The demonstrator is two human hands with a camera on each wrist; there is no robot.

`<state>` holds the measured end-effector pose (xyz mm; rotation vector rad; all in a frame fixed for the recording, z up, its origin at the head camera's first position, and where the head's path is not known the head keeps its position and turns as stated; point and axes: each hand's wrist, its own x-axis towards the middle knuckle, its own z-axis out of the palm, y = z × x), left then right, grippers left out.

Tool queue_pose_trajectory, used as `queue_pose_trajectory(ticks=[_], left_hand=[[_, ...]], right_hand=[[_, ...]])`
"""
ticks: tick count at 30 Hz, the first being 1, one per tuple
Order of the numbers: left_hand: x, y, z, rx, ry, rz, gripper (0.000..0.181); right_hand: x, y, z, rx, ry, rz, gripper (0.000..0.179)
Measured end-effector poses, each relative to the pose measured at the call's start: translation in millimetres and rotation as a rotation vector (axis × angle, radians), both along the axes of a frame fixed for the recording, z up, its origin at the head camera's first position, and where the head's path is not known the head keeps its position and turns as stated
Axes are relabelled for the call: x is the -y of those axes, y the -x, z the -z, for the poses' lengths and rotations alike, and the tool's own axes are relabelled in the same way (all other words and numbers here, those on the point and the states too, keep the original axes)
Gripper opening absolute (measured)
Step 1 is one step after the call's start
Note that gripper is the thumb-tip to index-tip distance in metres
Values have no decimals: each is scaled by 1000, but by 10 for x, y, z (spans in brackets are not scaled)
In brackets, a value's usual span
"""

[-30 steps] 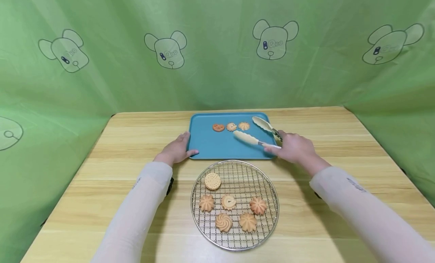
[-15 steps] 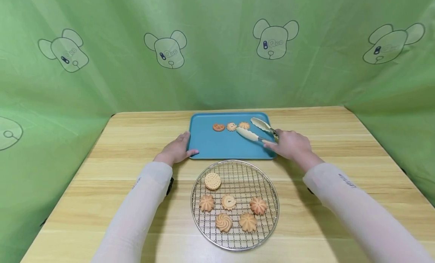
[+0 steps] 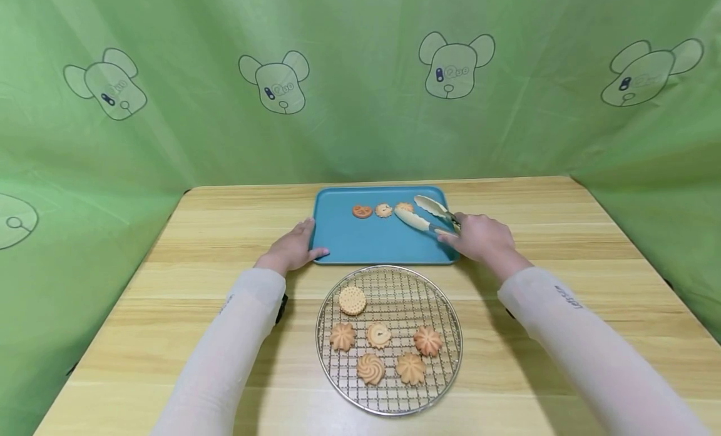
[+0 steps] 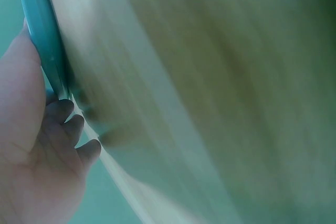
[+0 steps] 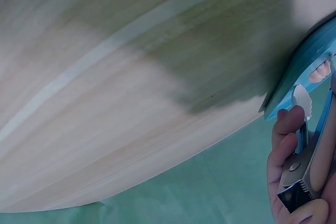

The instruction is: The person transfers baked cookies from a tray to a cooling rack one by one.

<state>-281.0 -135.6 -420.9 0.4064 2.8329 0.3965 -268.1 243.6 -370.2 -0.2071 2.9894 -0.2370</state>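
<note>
My right hand point(image 3: 483, 237) grips a pair of tongs point(image 3: 414, 220) with pale scalloped tips and metal arms. The tips stand apart over the right part of a blue tray point(image 3: 360, 245). The nearer tip partly covers a flower-shaped cookie point(image 3: 403, 206); the farther tip is to that cookie's right. Left of it lie a ruffled round cookie point(image 3: 383, 210) and a browner cookie point(image 3: 362, 211), in a row. My left hand point(image 3: 291, 245) holds the tray's left edge, thumb over the near corner and fingers along the outer side. In the right wrist view, fingers wrap the tongs' handle point(image 5: 302, 166).
A round wire cooling rack point(image 3: 394, 286) stands in front of the tray. Several cookies lie on it, among them a dotted round cookie point(image 3: 352, 300) and a swirled cookie point(image 3: 370, 368). The wooden table point(image 3: 225, 236) is bordered by green cloth point(image 3: 360, 136).
My right hand has moved slightly left and away from me with the tongs. The nearer tip now overlaps the flower-shaped cookie. My left hand and the tray have stayed put.
</note>
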Motion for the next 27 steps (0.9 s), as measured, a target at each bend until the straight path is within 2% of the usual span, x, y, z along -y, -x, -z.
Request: queue_pose_trajectory(ticks=[13, 27], left_hand=[[0, 3, 8, 0, 2, 2, 91], [-3, -15, -8, -5, -8, 3, 91]], right_hand=[[24, 63, -5, -2, -25, -6, 82], [58, 52, -44, -19, -31, -19, 76]])
